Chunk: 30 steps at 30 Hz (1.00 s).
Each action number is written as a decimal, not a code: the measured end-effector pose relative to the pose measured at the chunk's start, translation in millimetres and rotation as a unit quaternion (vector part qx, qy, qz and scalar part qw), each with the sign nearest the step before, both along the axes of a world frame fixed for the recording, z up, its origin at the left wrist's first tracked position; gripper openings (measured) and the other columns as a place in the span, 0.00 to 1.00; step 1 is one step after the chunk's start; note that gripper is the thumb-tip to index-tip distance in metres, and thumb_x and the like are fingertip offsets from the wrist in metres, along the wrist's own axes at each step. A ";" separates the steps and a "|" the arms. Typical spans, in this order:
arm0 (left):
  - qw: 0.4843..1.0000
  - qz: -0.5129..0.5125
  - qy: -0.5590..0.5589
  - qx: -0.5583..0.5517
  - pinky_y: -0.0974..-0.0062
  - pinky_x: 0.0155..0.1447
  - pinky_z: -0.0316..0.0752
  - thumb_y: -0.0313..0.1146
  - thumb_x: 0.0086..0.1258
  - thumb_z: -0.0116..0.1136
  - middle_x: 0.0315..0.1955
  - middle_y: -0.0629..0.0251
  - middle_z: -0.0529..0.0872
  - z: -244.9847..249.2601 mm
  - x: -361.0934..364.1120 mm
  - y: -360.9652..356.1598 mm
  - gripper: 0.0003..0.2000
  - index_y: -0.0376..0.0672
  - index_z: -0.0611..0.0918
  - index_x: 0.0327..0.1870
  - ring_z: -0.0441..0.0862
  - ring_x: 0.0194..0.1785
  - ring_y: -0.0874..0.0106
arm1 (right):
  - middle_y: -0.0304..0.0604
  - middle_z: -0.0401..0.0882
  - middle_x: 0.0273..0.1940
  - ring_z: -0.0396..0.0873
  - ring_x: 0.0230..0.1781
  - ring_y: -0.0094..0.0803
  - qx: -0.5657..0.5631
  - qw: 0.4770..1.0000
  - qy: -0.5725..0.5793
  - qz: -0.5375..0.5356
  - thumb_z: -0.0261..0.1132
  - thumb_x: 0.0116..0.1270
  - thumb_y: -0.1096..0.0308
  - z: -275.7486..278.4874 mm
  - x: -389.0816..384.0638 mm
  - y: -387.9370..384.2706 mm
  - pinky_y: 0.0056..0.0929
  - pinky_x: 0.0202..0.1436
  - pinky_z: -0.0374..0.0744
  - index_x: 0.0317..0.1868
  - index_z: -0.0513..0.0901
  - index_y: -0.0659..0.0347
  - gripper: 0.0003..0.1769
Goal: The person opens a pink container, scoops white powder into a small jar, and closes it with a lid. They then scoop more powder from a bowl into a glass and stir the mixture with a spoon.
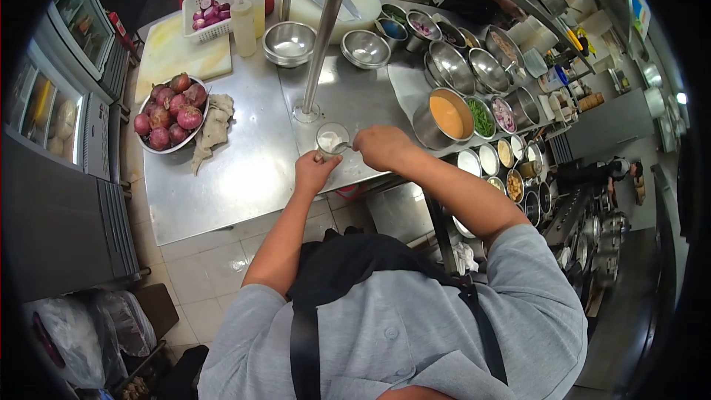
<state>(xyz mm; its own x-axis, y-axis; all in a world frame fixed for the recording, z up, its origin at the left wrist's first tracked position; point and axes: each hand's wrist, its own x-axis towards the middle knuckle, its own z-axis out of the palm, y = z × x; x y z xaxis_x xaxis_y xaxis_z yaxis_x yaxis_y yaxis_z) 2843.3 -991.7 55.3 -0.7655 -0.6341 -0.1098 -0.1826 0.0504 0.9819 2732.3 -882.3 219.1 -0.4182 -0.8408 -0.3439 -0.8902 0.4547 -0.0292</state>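
A small clear glass (331, 132) with white contents is at the front part of the steel table. My left hand (315, 170) is closed around its lower near side. In my right hand (381, 147) is a spoon (341, 147), its end dipping into the glass; the white stuff is too small to identify. Just beyond the glass stands a metal post (315, 74) on a round foot. To the left, a bowl of red onions (171, 115) sits beside a crumpled beige cloth (214, 132).
Stacked steel bowls (289, 43) stand behind the post. A pot of orange liquid (450, 115) and several ingredient containers line the right side. At the back left are a cutting board (159, 59), a basket of peeled onions (209, 0) and squeeze bottles (243, 27). A knife (348, 6) lies on a round board.
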 end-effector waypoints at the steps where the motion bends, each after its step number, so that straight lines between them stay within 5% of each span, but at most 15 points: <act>1: 1.000 -0.011 -0.006 0.003 0.70 0.26 0.63 0.46 0.53 0.76 0.12 0.70 0.67 0.1 -1.4 0.2 0.28 0.42 0.64 0.15 0.61 0.20 0.76 | 0.52 0.86 0.42 0.84 0.46 0.49 0.013 1.000 -0.014 -0.008 0.56 0.64 0.70 -1.0 0.4 2.0 0.44 0.48 0.81 0.42 0.86 0.62 0.12; 8: 1.000 -0.013 -0.011 -0.023 0.70 0.26 0.63 0.45 0.53 0.76 0.13 0.70 0.67 -6.2 -2.6 -3.6 0.28 0.42 0.64 0.15 0.61 0.20 0.75 | 0.54 0.85 0.45 0.84 0.47 0.49 0.033 0.999 0.017 0.004 0.57 0.64 0.71 34.0 -0.6 -15.6 0.43 0.48 0.82 0.42 0.85 0.62 0.12; 19: 1.000 0.001 -0.012 -0.014 0.72 0.25 0.61 0.43 0.53 0.77 0.13 0.72 0.68 -1.2 -1.8 -2.3 0.27 0.43 0.64 0.15 0.60 0.20 0.78 | 0.54 0.86 0.40 0.85 0.42 0.51 -0.107 0.993 0.012 -0.044 0.58 0.64 0.67 -12.3 2.2 2.1 0.45 0.45 0.82 0.41 0.86 0.61 0.12; 22: 1.000 0.001 0.010 -0.005 0.71 0.25 0.62 0.44 0.53 0.77 0.13 0.71 0.68 -0.8 -2.1 -2.6 0.27 0.43 0.65 0.15 0.61 0.20 0.77 | 0.55 0.85 0.39 0.85 0.41 0.51 -0.088 0.995 0.009 -0.038 0.59 0.64 0.66 -32.0 8.3 -3.5 0.45 0.45 0.82 0.39 0.86 0.62 0.11; 28: 0.999 0.024 -0.003 -0.027 0.70 0.25 0.63 0.44 0.54 0.76 0.12 0.71 0.69 2.3 -2.9 2.7 0.27 0.43 0.65 0.15 0.61 0.20 0.77 | 0.55 0.85 0.39 0.85 0.43 0.50 -0.075 0.995 0.040 -0.049 0.60 0.63 0.68 14.7 28.3 -9.4 0.46 0.45 0.82 0.39 0.86 0.62 0.10; 30: 1.000 0.016 -0.005 -0.021 0.70 0.25 0.64 0.44 0.54 0.76 0.12 0.70 0.69 0.4 -3.2 1.1 0.27 0.43 0.65 0.15 0.62 0.20 0.77 | 0.55 0.85 0.40 0.85 0.43 0.50 -0.066 0.996 0.030 -0.057 0.60 0.63 0.69 -18.7 21.5 -12.5 0.45 0.46 0.82 0.40 0.86 0.62 0.10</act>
<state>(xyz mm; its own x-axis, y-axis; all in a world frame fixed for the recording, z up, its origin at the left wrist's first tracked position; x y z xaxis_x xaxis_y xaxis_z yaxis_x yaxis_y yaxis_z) 2840.1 -990.6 55.7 -0.7439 -0.6623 -0.0897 -0.1946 0.0862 0.9771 2753.8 -894.8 200.4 -0.5295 -0.8233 -0.2046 -0.8352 0.5482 -0.0447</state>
